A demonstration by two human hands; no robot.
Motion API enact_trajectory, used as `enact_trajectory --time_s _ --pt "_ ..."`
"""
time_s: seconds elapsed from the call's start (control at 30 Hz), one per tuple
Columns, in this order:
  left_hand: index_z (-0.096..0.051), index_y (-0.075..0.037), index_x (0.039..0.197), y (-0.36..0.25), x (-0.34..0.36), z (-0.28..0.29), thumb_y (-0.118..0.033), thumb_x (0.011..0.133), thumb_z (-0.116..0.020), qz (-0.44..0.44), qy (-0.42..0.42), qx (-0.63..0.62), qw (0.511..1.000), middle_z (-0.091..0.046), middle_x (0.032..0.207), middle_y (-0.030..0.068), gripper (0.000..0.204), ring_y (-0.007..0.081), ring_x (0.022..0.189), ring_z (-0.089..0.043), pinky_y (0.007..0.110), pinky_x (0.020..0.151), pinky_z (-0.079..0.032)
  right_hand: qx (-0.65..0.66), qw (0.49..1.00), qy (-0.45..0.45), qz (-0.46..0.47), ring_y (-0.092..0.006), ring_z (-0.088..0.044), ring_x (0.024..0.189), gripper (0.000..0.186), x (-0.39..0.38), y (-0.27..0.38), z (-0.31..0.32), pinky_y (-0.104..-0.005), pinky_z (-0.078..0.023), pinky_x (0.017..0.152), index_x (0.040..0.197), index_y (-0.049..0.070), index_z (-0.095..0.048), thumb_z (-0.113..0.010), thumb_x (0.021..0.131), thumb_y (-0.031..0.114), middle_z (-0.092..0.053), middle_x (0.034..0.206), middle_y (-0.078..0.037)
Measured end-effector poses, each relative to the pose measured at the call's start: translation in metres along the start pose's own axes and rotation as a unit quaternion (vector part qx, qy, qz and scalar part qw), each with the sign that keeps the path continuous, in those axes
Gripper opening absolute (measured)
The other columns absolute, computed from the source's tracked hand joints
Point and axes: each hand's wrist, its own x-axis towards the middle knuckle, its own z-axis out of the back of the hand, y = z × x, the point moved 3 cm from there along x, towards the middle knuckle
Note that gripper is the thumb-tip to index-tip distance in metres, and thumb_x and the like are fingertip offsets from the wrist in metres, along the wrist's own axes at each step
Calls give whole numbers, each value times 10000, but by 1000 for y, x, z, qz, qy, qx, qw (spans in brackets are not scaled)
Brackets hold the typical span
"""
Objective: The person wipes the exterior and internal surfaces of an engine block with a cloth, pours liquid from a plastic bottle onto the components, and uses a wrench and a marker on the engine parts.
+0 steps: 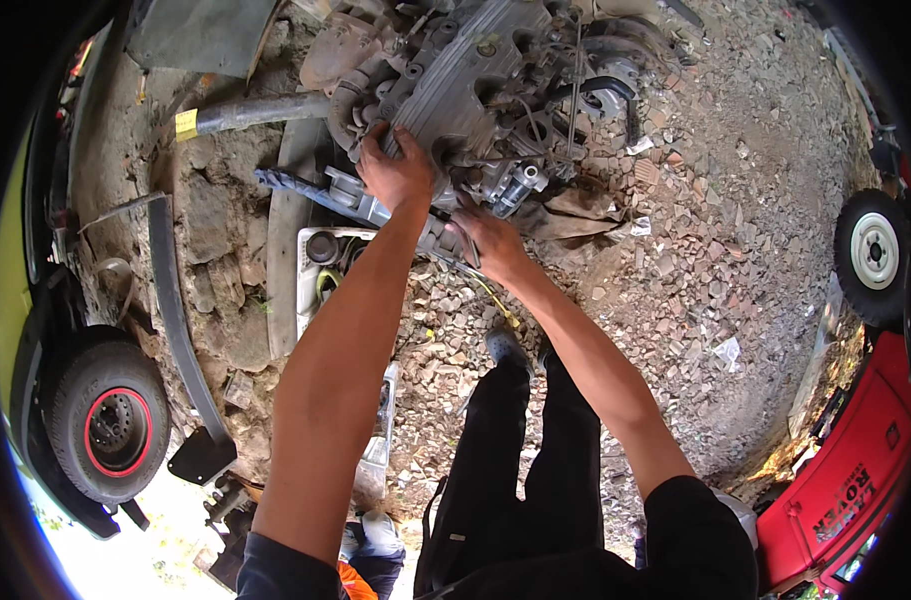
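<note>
Grip, left hand (395, 175): fingers bent and slightly apart, fingertips resting at the near left edge of the engine's long, grey, ribbed metal cover (460, 85); it is not closed around anything. Grip, right hand (490, 238): low at the engine's near end, fingers curled toward the metalwork. I cannot tell whether it is clamped on a part, because the fingers hide the contact.

The grey, grimy metal engine (347, 105) lies ahead of me, at the upper middle of the view, its cover slanting away to the right.

Recommended practice, in my judgement:
1. Use the left hand as the brace, pressing on the solid cover rather than on thin lines or hoses.
2. Work the right hand by feel, with low force, since the view of its fingertips is blocked.
3. Avoid knocking the silver cylindrical metal fitting (522, 188) just right of the right hand.
4. Lower the head or shift sideways to bring the contact point into sight before applying load.

Surroundings: the white plastic crate (305, 285) stands near, left of my forearms; the crumpled brown cloth (580, 208) lies right of the fitting. Loose, stony gravel (675, 300) calls for firm footing before any pull.
</note>
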Motion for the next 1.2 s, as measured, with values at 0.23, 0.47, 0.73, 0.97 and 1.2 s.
enact_trajectory --time_s 0.23,0.47,0.73,0.97,1.2 --pt "-639 -142 1185 2 1 0 -397 892 -621 -2 6 4 1000 -633 1229 122 389 351 1213 -512 545 1002 -370 -5 1000 -8 -4 -361 -679 683 144 3 -14 5 -435 -545 599 1003 56 -660 -625 946 183 -688 811 -189" --pt "-631 -148 1193 2 0 0 -400 891 -628 -9 2 -1 1000 -630 1216 131 394 356 1216 -508 549 992 -380 -84 993 78 -19 -328 -693 733 168 22 -8 21 -436 -547 616 1005 93 -654 -636 906 226 -694 823 -131" --pt "-631 -151 1177 1 1 1 -393 893 -624 -1 2 13 1000 -632 1217 121 373 354 1214 -510 557 979 -390 -187 969 159 -26 -275 -700 689 241 29 -3 7 -397 -547 555 1098 115 -655 -658 857 126 -704 813 -129" --pt "-623 -154 1204 -2 -1 1 -399 896 -623 8 8 19 1000 -628 1232 129 394 350 1231 -500 552 992 -380 -72 990 114 -37 -312 -709 707 242 7 1 -6 -425 -577 635 1015 122 -700 -620 953 342 -727 836 -125" --pt "-623 -150 1204 2 1 0 -399 896 -625 -11 6 7 1000 -631 1231 125 396 352 1218 -507 541 996 -383 34 993 -106 -47 -292 -703 698 140 1 -1 5 -375 -576 590 1071 83 -664 -656 933 103 -715 889 -145"
